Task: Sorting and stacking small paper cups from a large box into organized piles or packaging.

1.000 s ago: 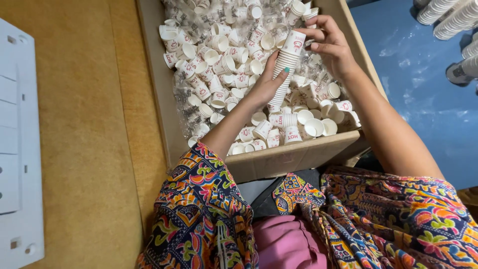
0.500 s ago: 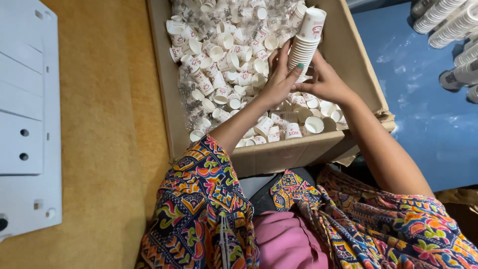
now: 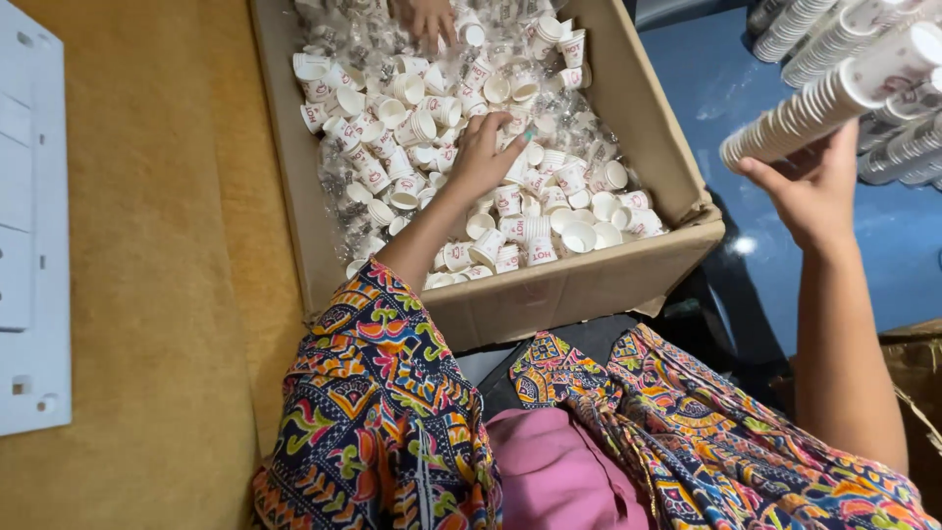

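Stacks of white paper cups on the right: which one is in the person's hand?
The long stack of white paper cups that the right hand lifts, slanting over the blue surface; the other stacks lie behind it, untouched.

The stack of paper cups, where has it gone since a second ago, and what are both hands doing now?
The right hand has carried the stack of paper cups out of the cardboard box and off to the right, over the blue surface, beside other stacks. The left hand let go of the stack and now rests on the loose cups inside. The box stayed put.
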